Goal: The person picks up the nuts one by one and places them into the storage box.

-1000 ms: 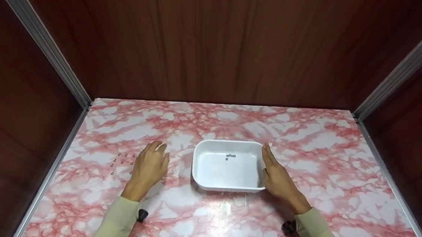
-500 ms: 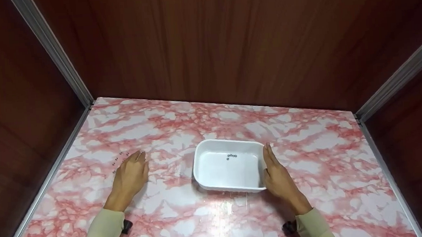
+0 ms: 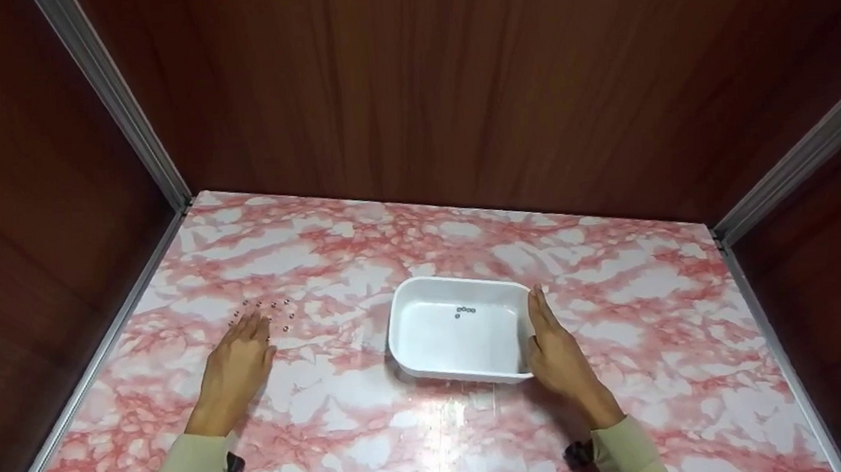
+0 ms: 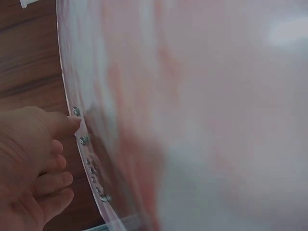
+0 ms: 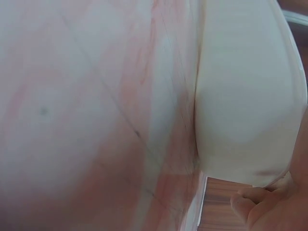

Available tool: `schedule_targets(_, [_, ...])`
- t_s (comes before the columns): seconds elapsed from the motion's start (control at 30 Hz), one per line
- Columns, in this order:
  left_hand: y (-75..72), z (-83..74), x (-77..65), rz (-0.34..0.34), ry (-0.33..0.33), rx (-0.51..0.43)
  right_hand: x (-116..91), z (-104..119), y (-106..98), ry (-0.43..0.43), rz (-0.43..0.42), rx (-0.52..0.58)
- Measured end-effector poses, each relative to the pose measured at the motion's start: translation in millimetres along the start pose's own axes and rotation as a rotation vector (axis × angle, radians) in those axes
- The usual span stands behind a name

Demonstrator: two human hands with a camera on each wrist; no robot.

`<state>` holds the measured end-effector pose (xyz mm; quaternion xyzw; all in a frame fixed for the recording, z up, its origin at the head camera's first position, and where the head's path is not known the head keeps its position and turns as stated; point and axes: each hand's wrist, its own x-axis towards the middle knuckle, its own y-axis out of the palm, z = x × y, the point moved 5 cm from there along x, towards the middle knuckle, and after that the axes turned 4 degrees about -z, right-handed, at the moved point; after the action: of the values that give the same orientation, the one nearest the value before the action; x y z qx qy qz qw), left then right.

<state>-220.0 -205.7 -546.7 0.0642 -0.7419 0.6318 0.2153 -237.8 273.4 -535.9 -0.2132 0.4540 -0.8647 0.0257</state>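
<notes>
My left hand [image 3: 232,367] lies over the left part of the tabletop, fingers stretched forward among several small shiny metal nuts [image 3: 286,328]. In the left wrist view one fingertip of the left hand [image 4: 29,159] is right beside a nut [image 4: 84,140]; whether it touches one I cannot tell. At the right end of a white rectangular tub [image 3: 459,345], my right hand [image 3: 559,356] holds the wall, thumb at the rim and fingers along the outside. Several nuts [image 3: 464,310] sit on the tub's floor. The right wrist view shows the tub's outer wall [image 5: 245,96] and curled fingertips.
The tabletop [image 3: 361,436] has a red and white marbled surface. Dark wood panels [image 3: 417,94] stand behind and at both sides, with grey metal rails [image 3: 117,102] at the corners. Tabletop lies between the loose nuts and the tub.
My left hand has moved left and a little toward me, uncovering nuts on its right. The right hand and the tub have stayed in place.
</notes>
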Motion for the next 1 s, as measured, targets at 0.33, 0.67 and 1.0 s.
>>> schedule_targets(0.33, [1.8,-0.3,-1.3,-0.008,0.026,-0.089,-0.5,-2.3,0.0,0.026,0.028,0.020])
schedule_targets(0.67, [5.8,-4.2,4.8,-0.030,0.099,-0.005,-1.9,-0.3,1.8,0.003,0.005,-0.003])
schedule_targets(1.0, [8.8,-1.6,7.6,0.086,0.020,-0.040,-0.7,0.8,0.5,0.000,-0.003,-0.004])
